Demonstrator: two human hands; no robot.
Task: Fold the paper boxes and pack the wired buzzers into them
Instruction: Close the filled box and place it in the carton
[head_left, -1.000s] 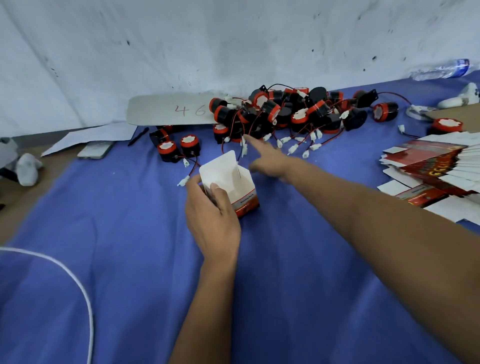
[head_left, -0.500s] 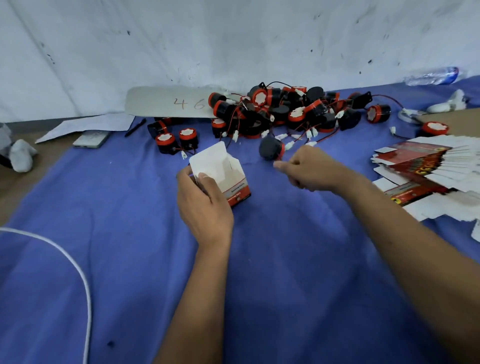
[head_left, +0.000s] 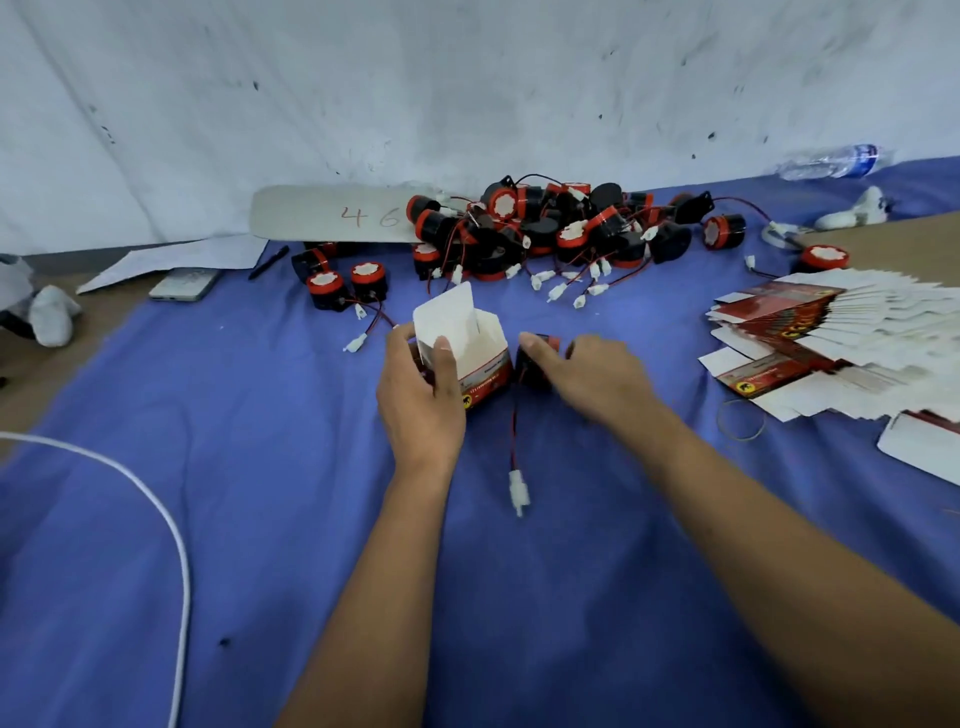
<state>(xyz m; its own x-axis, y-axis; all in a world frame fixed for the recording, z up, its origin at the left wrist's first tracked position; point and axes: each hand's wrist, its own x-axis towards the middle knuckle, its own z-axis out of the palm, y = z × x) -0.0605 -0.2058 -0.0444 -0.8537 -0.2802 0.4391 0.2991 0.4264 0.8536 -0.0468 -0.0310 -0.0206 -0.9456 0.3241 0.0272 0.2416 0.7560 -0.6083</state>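
Note:
My left hand (head_left: 421, 395) grips a folded red-and-white paper box (head_left: 470, 348) standing upright on the blue cloth, its top flap open. Right beside the box my right hand (head_left: 597, 374) holds a black and red wired buzzer (head_left: 535, 364). The buzzer's red-black wire hangs toward me and ends in a white connector (head_left: 518, 491) lying on the cloth. A heap of buzzers (head_left: 550, 228) with tangled wires lies behind the box against the wall. Two more buzzers (head_left: 345, 283) sit left of the heap.
A fan of flat unfolded boxes (head_left: 831, 338) lies at the right, with a rubber band (head_left: 740, 418) in front. A white cable (head_left: 156, 499) curves at the left. A phone (head_left: 184, 285), pen (head_left: 267, 262), papers and a "46" board (head_left: 332, 214) sit at the back left; a water bottle (head_left: 831, 161) lies back right.
My right hand reached to the buzzer heap, picked one buzzer and brought it back beside the box. My left hand kept holding the box.

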